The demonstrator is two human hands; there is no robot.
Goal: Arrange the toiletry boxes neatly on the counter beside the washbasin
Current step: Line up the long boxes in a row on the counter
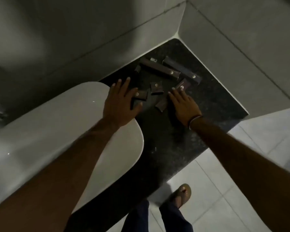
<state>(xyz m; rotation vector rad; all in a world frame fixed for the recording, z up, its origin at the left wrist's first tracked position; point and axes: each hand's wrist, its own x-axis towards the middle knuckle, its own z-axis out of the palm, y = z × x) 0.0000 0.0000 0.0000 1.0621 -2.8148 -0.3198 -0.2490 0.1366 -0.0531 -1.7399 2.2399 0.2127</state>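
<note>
Several dark brown toiletry boxes lie scattered on the black speckled counter (166, 139) right of the white washbasin (57, 131). Two long boxes (159, 68) (182, 70) lie near the back corner. Small boxes sit in front: one (141, 95) beside my left hand (119, 99), one (156, 87) in the middle, one (182, 86) at my right fingertips, and one (161, 104) left of my right hand (182, 104). Both hands hover flat with fingers spread. My left thumb touches the nearest small box; neither hand grips anything.
Grey tiled walls meet at the corner behind the counter. A small pale item (153, 60) lies by the back wall. The counter's front edge drops to a light tiled floor (224, 190), where my sandalled foot (181, 194) stands.
</note>
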